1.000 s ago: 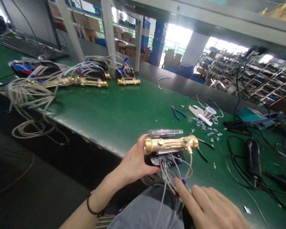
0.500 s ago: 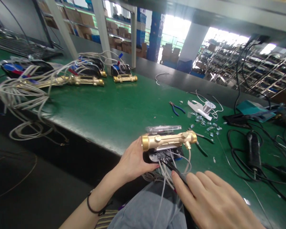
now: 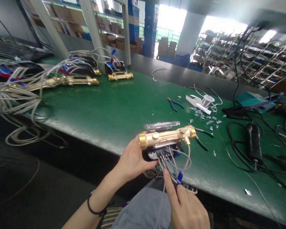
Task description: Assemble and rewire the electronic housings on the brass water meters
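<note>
My left hand (image 3: 133,159) grips the left end of a brass meter body (image 3: 168,138), thumb below and fingers mostly hidden behind it. A dark housing (image 3: 153,155) hangs under the brass pipe, with several thin grey wires (image 3: 160,163) running from its terminals toward my lap. A clear plastic cover (image 3: 162,126) shows just behind the pipe. My right hand (image 3: 188,203) is closed around the wires below the housing, index finger laid along them; its thumb is hidden. Beside that finger a blue tag (image 3: 180,177) stands out on a wire. No black tool shows in the hand.
Blue-handled pliers (image 3: 175,104) lie on the green bench, a second pair of pliers (image 3: 202,144) right of the meter. Small clear scraps (image 3: 201,116) lie near a wire spool (image 3: 207,100). A black corded tool (image 3: 254,146) is at right; more brass meters (image 3: 79,80) with bundled wires stand left.
My right hand has moved left and down; the slim black tool seen in it at the terminals is out of sight. Its fingers are now at the wires. The view has shifted slightly.
</note>
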A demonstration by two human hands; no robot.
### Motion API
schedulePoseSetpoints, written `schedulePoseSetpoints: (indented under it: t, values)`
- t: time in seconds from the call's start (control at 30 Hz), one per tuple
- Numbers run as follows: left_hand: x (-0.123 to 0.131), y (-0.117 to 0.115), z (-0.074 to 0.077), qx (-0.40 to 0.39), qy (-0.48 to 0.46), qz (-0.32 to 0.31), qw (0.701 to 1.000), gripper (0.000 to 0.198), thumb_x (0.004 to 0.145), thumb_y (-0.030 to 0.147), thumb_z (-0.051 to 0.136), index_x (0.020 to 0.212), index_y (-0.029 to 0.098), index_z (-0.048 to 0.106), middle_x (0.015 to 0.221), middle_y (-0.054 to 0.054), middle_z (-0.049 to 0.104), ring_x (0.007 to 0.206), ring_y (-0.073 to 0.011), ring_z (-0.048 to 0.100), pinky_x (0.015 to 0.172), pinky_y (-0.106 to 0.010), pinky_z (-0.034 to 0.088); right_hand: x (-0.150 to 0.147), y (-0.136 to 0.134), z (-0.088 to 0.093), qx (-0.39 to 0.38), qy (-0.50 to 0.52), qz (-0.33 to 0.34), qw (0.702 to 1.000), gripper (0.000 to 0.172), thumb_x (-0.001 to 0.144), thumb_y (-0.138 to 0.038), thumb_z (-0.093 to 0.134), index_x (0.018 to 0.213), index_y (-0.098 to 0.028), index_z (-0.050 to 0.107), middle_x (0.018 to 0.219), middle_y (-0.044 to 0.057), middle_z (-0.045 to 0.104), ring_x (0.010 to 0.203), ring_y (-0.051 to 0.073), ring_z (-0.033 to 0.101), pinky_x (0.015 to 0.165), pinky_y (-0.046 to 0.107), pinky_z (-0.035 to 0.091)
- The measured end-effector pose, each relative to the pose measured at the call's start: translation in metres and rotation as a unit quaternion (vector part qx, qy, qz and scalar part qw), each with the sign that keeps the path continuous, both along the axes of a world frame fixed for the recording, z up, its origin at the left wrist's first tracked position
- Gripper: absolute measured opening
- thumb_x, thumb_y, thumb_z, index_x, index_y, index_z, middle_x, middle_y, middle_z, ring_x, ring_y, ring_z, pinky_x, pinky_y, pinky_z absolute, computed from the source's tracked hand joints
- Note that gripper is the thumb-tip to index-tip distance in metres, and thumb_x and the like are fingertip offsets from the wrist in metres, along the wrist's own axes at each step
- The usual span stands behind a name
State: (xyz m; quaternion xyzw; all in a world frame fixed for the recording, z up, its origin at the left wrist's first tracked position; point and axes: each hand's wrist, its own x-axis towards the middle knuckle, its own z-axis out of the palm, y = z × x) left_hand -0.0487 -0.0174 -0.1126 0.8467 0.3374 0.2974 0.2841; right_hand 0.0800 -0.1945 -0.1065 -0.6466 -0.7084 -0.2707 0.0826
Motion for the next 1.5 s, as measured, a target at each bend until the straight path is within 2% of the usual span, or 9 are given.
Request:
schedulePoseSetpoints:
  t: [0.17,0.3,0.37,0.47,0.6,0.73,0.97,1.23,1.5]
  values:
    - [0.001,0.002,-0.001,0.005,0.009,-0.007,1.0,0.069,0.064,0.033,0.074,0.127,0.026,0.047,0.131,-0.005,0.052,0.123,-0.0273,0.05,0.106,-0.044,0.041,-0.014,0.002,-0.035,0.047,0.13,-0.013,0.99,0.057,0.087,0.002,0.034,0.143,-0.004,0.036,0.067,0.003,0.062,0.044,0.01,0.052,0.051,0.021,0.05]
    - [0.001,0.002,-0.002,-0.001,0.008,-0.003,1.0,0.07,0.063,0.034,0.074,0.128,0.026,0.048,0.133,-0.006,0.052,0.123,-0.0286,0.05,0.107,-0.045,0.041,-0.027,0.003,-0.044,0.084,0.209,-0.057,0.973,0.062,0.087,0.0,0.037,0.148,-0.004,0.023,0.086,0.01,0.07,0.05,0.011,0.059,0.049,0.02,0.05]
    - [0.0,0.002,-0.002,-0.001,0.007,-0.007,1.0,0.072,0.063,0.035,0.075,0.129,0.027,0.047,0.133,-0.005,0.052,0.123,-0.0291,0.05,0.106,-0.046,0.041,-0.029,0.0,-0.038,0.067,0.209,-0.066,0.973,0.061,0.088,-0.001,0.038,0.148,-0.002,0.024,0.086,0.011,0.07,0.052,0.012,0.061,0.049,0.021,0.05]
    - [0.0,0.002,-0.002,0.006,0.01,-0.012,1.0,0.069,0.064,0.035,0.075,0.128,0.029,0.048,0.132,-0.004,0.052,0.122,-0.0283,0.051,0.105,-0.046,0.042,-0.023,-0.004,-0.021,0.037,0.158,-0.045,0.986,0.054,0.088,-0.001,0.037,0.142,0.0,0.036,0.074,0.007,0.066,0.048,0.012,0.057,0.048,0.022,0.048]
    - [0.0,0.003,-0.003,0.003,0.011,-0.009,1.0,0.066,0.065,0.037,0.075,0.126,0.028,0.051,0.129,-0.005,0.054,0.119,-0.0287,0.053,0.103,-0.046,0.044,-0.016,-0.005,0.002,0.046,0.089,-0.039,0.994,0.042,0.091,-0.004,0.039,0.131,-0.005,0.052,0.063,0.003,0.059,0.046,0.01,0.054,0.048,0.021,0.045]
    - [0.0,0.002,-0.003,0.004,0.007,-0.007,1.0,0.066,0.064,0.038,0.075,0.125,0.027,0.052,0.127,-0.005,0.055,0.117,-0.0288,0.053,0.102,-0.047,0.044,-0.019,-0.003,0.015,0.053,0.06,-0.024,0.996,0.035,0.092,-0.006,0.042,0.122,-0.006,0.06,0.059,0.001,0.055,0.045,0.009,0.052,0.045,0.021,0.042]
    - [0.0,0.001,-0.003,0.011,0.014,-0.005,1.0,0.064,0.064,0.034,0.074,0.124,0.028,0.052,0.125,-0.005,0.056,0.118,-0.029,0.053,0.1,-0.046,0.046,-0.025,-0.006,0.02,0.049,0.05,-0.015,0.997,0.033,0.092,-0.004,0.041,0.114,-0.008,0.065,0.054,-0.002,0.047,0.041,0.007,0.047,0.041,0.021,0.036]
    - [0.0,0.001,-0.003,-0.001,0.024,0.005,1.0,0.064,0.064,0.034,0.074,0.123,0.027,0.052,0.123,-0.004,0.057,0.115,-0.0283,0.055,0.098,-0.044,0.047,-0.015,-0.008,0.029,0.034,0.024,0.009,0.999,0.034,0.092,-0.003,0.039,0.117,-0.008,0.062,0.053,-0.003,0.047,0.041,0.007,0.046,0.041,0.021,0.035]
    - [0.001,0.0,-0.003,0.001,0.009,0.011,1.0,0.066,0.065,0.04,0.075,0.123,0.025,0.049,0.12,-0.005,0.058,0.114,-0.0294,0.056,0.098,-0.046,0.046,0.0,0.002,0.051,-0.015,0.052,0.041,0.998,0.041,0.081,-0.004,0.036,0.114,-0.001,0.06,0.058,0.002,0.058,0.039,0.01,0.051,0.037,0.022,0.036]
